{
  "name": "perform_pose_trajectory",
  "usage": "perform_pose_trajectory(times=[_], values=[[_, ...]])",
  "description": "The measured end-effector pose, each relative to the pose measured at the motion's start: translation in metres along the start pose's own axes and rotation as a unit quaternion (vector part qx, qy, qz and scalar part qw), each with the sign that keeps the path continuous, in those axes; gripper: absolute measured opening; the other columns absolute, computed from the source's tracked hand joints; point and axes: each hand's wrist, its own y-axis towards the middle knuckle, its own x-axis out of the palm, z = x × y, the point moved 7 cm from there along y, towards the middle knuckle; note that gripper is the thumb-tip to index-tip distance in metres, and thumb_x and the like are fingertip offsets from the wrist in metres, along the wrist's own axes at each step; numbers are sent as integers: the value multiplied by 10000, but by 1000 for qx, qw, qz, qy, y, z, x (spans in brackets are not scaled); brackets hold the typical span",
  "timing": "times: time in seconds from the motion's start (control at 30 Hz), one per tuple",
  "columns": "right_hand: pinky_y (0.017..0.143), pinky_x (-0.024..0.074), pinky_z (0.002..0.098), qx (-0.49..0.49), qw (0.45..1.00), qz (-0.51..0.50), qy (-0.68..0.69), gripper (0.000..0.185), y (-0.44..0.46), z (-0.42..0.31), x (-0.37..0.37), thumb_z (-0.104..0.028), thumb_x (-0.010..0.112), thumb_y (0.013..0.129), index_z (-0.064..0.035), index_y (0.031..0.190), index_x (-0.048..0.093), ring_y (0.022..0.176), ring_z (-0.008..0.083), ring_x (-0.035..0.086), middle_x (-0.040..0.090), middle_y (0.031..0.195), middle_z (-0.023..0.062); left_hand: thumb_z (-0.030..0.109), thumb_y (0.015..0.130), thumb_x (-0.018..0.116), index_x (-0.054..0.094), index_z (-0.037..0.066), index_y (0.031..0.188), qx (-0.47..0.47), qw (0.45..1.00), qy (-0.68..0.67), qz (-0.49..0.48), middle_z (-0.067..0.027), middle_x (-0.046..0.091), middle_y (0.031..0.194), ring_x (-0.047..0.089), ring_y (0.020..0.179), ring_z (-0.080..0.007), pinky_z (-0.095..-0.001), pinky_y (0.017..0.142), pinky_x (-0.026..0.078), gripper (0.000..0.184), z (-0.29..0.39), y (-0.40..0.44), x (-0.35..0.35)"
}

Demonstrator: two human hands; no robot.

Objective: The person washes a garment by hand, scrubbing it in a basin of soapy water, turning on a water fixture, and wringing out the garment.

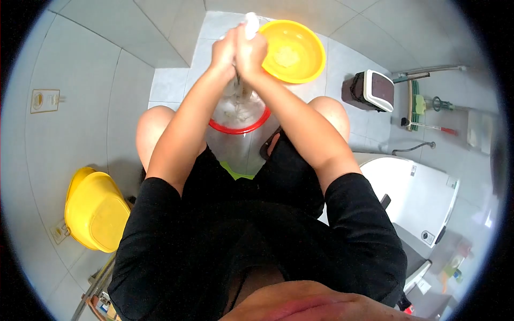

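Both of my hands are closed together on a bunched white cloth (251, 24), and most of it is hidden in the grip. My left hand (224, 52) presses against my right hand (251, 52), with white cloth sticking out above the knuckles. Directly below them is a red-rimmed basin (241, 130) of cloudy, sudsy water, partly covered by my forearms. Just right of my right hand stands a round yellow basin (316, 67) with water and a pale patch in it.
Between my knees shows a bit of green (235, 172). A lidded bin (377, 91) stands on the right, near a wall-hung brush (428, 126). A white toilet (412, 187) is close on my right. Yellow tubs (96, 211) hang on the left wall.
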Motion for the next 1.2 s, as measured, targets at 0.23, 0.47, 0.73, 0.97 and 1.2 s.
perform_pose_trajectory(times=[0.23, 0.47, 0.73, 0.97, 1.2], values=[[730, 516, 520, -53, 995, -70, -54, 436, 7, -29, 3, -396, 575, 954, 1, 858, 728, 787, 455, 680, 697, 825, 258, 362, 981, 648, 663, 60, 1119, -31, 993, -113, -34, -74, 702, 1038, 687, 907, -206, -363, 780, 568, 333, -6, 3, -3], [821, 497, 553, -77, 988, -97, -92, 416, -21, -34, 6, -405, 545, 970, -4, 1047, 619, 902, 483, 668, 696, 949, 291, 369, 946, 722, 634, -13, 1102, 15, 996, -88, -8, -110, 707, 998, 693, 904, -229, -404, 761, 579, 421, 20, 11, -21], [834, 490, 552, 15, 999, -1, -38, 429, 27, 12, -6, -405, 522, 992, 3, 1096, 601, 929, 509, 646, 678, 978, 315, 284, 978, 673, 644, 5, 1167, 63, 997, 51, -20, -89, 687, 1130, 662, 998, -194, -357, 857, 549, 338, 9, -30, 8], [809, 506, 529, -72, 992, -65, -76, 350, -18, -22, 6, -350, 657, 917, -33, 1049, 591, 863, 478, 669, 693, 914, 272, 305, 989, 629, 631, -34, 1135, 21, 995, -95, 2, -107, 694, 1015, 679, 893, -207, -356, 778, 566, 369, -2, 10, -15], [808, 503, 515, -10, 996, -46, -73, 367, -15, -13, 2, -401, 624, 919, -44, 1004, 615, 875, 442, 676, 697, 879, 242, 330, 955, 676, 631, -47, 1104, 14, 998, -35, 46, -132, 689, 997, 680, 853, -232, -364, 700, 543, 408, -7, 4, -19]])
